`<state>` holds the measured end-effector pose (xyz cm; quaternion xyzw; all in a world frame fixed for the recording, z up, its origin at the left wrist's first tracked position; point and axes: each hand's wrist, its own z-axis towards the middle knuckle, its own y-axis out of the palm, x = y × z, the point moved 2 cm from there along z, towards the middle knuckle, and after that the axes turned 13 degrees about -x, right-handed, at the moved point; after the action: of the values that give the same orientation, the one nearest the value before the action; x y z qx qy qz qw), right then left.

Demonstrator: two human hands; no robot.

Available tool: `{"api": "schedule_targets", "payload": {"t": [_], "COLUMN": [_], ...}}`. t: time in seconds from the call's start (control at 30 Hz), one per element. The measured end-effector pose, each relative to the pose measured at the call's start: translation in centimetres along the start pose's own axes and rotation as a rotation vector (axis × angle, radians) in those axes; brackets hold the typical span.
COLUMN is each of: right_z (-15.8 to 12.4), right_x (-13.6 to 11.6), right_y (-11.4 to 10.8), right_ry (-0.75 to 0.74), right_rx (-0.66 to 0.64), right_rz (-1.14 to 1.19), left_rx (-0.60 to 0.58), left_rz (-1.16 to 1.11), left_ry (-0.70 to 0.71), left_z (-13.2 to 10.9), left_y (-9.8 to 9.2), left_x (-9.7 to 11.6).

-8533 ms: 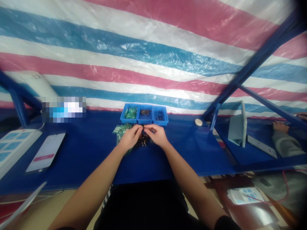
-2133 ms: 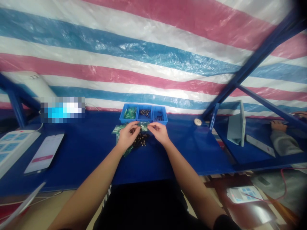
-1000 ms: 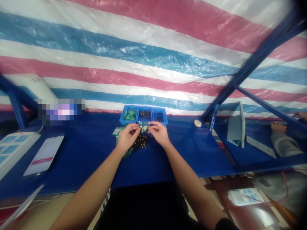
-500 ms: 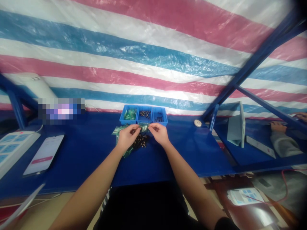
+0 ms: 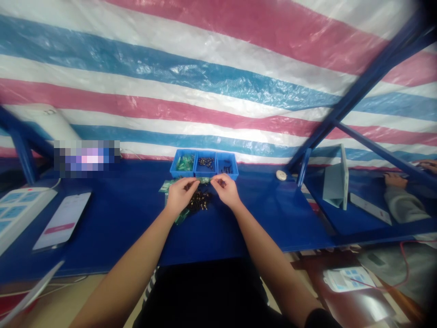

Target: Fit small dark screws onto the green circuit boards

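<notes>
Between my two hands a small green-and-clear plastic bag (image 5: 205,180) is stretched just in front of the blue bins. My left hand (image 5: 180,195) is closed, its thumb and fingertips pinching one end. At the other end my right hand (image 5: 227,189) pinches in the same way. Below the bag, a pile of small black parts with brass-coloured tips (image 5: 200,201) lies on the table, partly hidden by my left hand. More green bags (image 5: 182,217) lie under and beside that hand. What the bag contains is too small to tell.
A blue three-part bin (image 5: 205,173) stands behind my hands, with green packets and small dark parts inside. A phone (image 5: 63,221) and a power strip (image 5: 23,212) lie at left. Rightward are a round white object (image 5: 281,175), a tablet (image 5: 341,180) and another person's hand (image 5: 396,180).
The bag between my hands now looks flatter and thinner, with less of its front face showing. My right hand has risen very slightly; my left hand has hardly moved.
</notes>
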<state>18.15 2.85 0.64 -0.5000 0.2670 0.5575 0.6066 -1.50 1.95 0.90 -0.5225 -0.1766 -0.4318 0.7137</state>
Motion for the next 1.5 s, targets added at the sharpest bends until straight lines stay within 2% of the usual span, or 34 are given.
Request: {"api": "schedule_targets", "payload": {"t": [0.23, 0.33, 0.5, 0.73, 1.03, 1.23, 1.5], "right_z": [0.0, 0.1, 0.2, 0.1, 0.2, 0.2, 0.1], "right_x": [-0.5, -0.5, 0.1, 0.0, -0.3, -0.2, -0.7], "right_y": [0.3, 0.1, 0.1, 0.3, 0.2, 0.4, 0.4], "right_ry": [0.090, 0.107, 0.071, 0.052, 0.094, 0.110, 0.053], "right_rx": [-0.031, -0.011, 0.054, 0.045, 0.027, 0.014, 0.083], "right_rz": [0.314, 0.286, 0.201, 0.182, 0.161, 0.168, 0.170], "left_rx": [-0.072, -0.077, 0.007, 0.067, 0.062, 0.022, -0.019], "left_rz": [-0.143, -0.133, -0.099, -0.065, -0.065, -0.125, -0.160], "left_ry": [0.009, 0.014, 0.043, 0.047, 0.059, -0.001, 0.016], "left_z": [-0.3, -0.3, -0.2, -0.2, -0.2, -0.2, -0.2], "left_y": [0.1, -0.2, -0.2, 0.0, 0.0, -0.1, -0.2], "left_x": [0.2, 0.4, 0.7, 0.7, 0.7, 0.9, 0.8]}}
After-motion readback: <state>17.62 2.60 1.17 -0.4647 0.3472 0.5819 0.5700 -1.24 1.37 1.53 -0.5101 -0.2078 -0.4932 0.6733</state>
